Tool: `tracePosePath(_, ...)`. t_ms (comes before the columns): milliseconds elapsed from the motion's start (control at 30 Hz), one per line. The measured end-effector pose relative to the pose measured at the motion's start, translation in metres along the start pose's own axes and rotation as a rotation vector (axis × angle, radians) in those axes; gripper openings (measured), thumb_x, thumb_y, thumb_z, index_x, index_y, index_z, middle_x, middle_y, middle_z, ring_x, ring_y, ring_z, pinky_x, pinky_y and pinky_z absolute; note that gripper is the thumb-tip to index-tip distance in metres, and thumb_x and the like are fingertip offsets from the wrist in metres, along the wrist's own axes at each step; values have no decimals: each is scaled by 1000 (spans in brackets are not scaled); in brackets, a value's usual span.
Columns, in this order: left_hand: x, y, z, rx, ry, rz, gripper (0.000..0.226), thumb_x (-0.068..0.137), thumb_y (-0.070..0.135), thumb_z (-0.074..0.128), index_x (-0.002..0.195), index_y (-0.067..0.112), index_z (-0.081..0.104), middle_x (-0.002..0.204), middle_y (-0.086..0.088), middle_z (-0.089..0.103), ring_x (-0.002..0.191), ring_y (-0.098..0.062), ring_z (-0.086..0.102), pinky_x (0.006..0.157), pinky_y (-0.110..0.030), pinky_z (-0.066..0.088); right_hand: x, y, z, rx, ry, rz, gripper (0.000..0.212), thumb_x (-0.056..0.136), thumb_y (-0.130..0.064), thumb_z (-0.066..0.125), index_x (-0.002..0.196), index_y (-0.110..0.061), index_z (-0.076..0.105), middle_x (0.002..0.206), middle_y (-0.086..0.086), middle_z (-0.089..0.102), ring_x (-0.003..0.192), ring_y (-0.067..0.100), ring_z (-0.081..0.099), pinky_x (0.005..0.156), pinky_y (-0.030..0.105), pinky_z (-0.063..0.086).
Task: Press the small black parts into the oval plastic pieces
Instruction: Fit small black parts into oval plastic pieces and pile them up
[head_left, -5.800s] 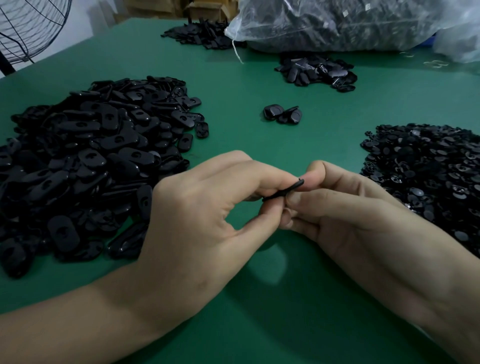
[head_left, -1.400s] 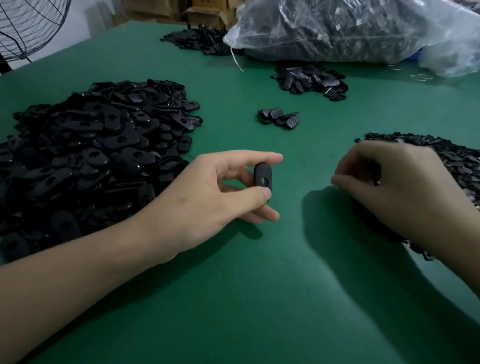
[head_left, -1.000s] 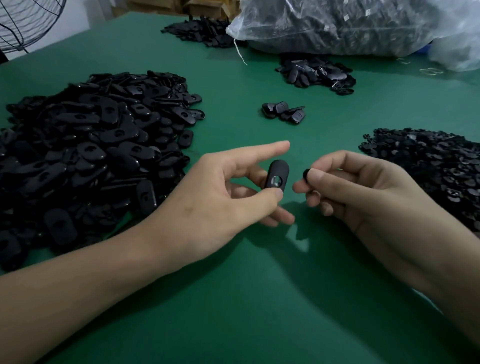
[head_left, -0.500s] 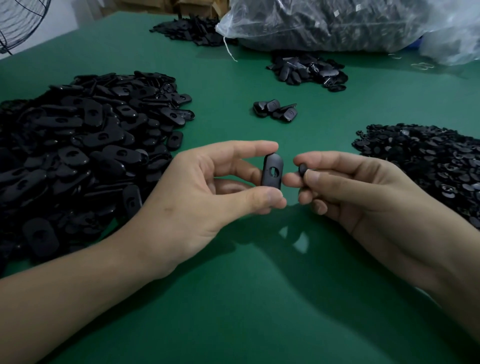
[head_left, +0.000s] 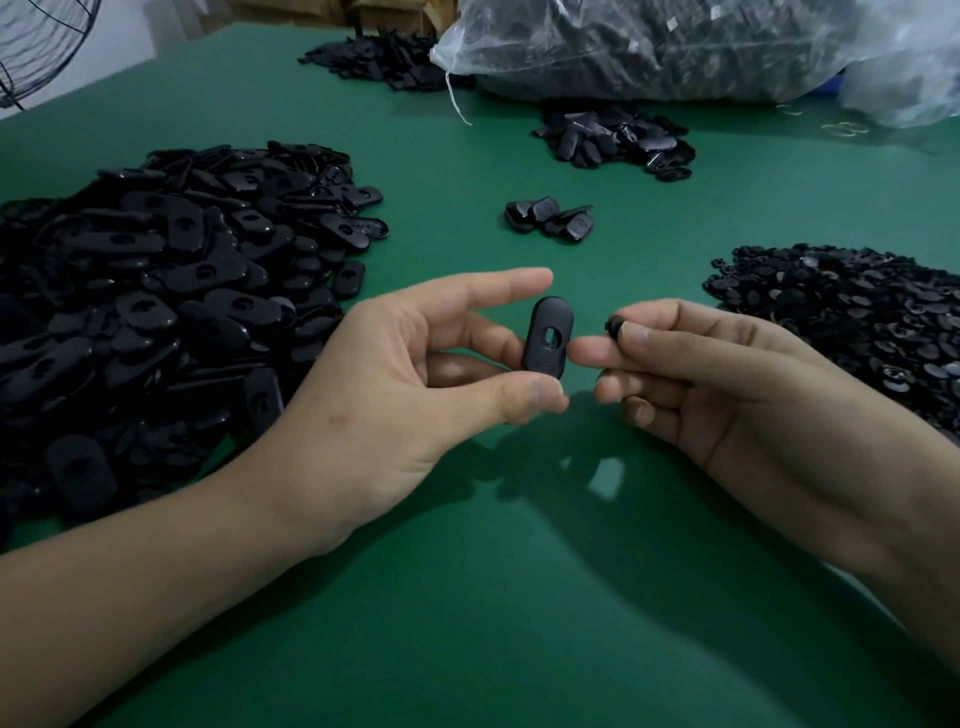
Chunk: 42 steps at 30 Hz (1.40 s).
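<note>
Two grips are meeting above the middle of the green surface (head_left: 467, 597). The left grip (head_left: 395, 384) is grasping one oval plastic piece (head_left: 548, 335), pinching it upright between the thumb below and a finger behind, with the index finger stretching straight out above it and not touching it. The piece's keyhole opening is facing the camera. The right grip (head_left: 727, 374) is grasping a small black part (head_left: 614, 326) between thumb and forefinger, holding it just beside the oval piece and apart from it; one fingertip is lying so close to the piece's edge that contact cannot be told. Both forearms are reaching in from the near corners, palms turning inward. To the left a large pile of oval pieces (head_left: 156, 291) is lying on the surface, and to the right a heap of small black parts (head_left: 852, 317). Beyond the grips a small cluster of pieces (head_left: 550, 221) is sitting alone, with a further heap (head_left: 618, 140) behind it. At the far edge a clear plastic bag (head_left: 649, 47) is bulging with dark parts, another pile (head_left: 379, 57) is lying to its left, and a wire fan guard (head_left: 36, 47) is showing in the corner.
</note>
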<state>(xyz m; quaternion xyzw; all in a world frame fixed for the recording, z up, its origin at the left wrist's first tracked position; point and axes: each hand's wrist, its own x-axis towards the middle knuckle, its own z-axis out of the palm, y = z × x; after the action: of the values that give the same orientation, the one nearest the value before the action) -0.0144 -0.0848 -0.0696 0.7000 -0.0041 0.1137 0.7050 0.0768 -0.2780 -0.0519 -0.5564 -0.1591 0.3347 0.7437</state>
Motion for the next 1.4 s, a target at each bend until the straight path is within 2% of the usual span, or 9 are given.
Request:
tracePosePath(133, 0, 0, 0, -24, 25, -2, 53, 69, 17, 85, 119, 19, 68, 93, -14, 77, 82, -27, 79, 76, -25, 61, -1, 1, 0, -30, 3, 2, 22, 71, -23, 75, 91, -14, 73, 99, 12, 78, 73, 12, 73, 66, 19, 57)
tracePosePath(267, 0, -1, 0, 18, 47, 31, 48, 69, 18, 84, 116, 23, 73, 94, -12, 77, 84, -24, 79, 81, -26, 61, -3, 3, 4, -123, 30, -41, 23, 68, -26, 78, 88, -14, 77, 93, 14, 78, 70, 12, 69, 62, 18, 54)
tracePosePath(400, 0, -2, 1, 67, 43, 80, 45, 74, 15, 84, 116, 27, 76, 93, -3, 75, 87, -20, 78, 86, -25, 59, -4, 5, 9, -229, 59, -109, 22, 64, -29, 79, 83, -18, 81, 86, 10, 77, 67, 9, 64, 61, 17, 51)
tracePosePath(567, -1, -2, 2, 194, 41, 130, 44, 80, 12, 81, 119, 31, 75, 102, 9, 74, 81, -9, 74, 79, -15, 54, -3, 8, 11, -273, 91, -134, 24, 62, -30, 79, 81, -14, 80, 82, 8, 77, 65, 9, 62, 62, 17, 52)
tracePosePath(833, -4, 0, 4, 283, 48, 155, 44, 80, 13, 80, 120, 29, 75, 102, 5, 74, 84, -10, 74, 76, -18, 56, -3, 10, 10, -352, 93, -188, 19, 67, -28, 79, 81, -15, 80, 77, 6, 76, 63, 9, 62, 62, 16, 51)
tracePosePath(1000, -4, 1, 5, 273, 66, 136, 38, 80, 6, 82, 111, 27, 78, 98, 8, 79, 85, -8, 75, 80, -20, 59, -5, 9, 11, -480, 120, -275, 16, 72, -25, 79, 82, -12, 78, 76, 5, 77, 63, 8, 65, 62, 14, 51)
tracePosePath(1167, -3, 1, 5, 217, 36, 75, 34, 82, 1, 79, 110, 20, 78, 101, 6, 80, 92, -13, 77, 84, -21, 58, -7, 9, 12, -666, 183, -376, 3, 79, -20, 81, 80, -19, 79, 72, -2, 75, 60, 4, 62, 58, 20, 48)
tracePosePath(1300, -2, 1, 4, 156, 5, 39, 34, 83, -2, 78, 110, 18, 78, 101, 5, 80, 93, -11, 77, 84, -18, 57, -8, 10, 14, -703, 201, -450, 5, 80, -18, 80, 76, -20, 77, 69, -4, 73, 56, 2, 57, 54, 27, 44)
tracePosePath(1400, -2, 2, 5, 84, 5, -2, 34, 78, 3, 79, 108, 19, 79, 99, 2, 80, 93, -12, 77, 83, -17, 57, -8, 10, 14, -806, 212, -527, 8, 81, -18, 79, 76, -24, 76, 71, -5, 72, 61, 8, 60, 61, 32, 46)
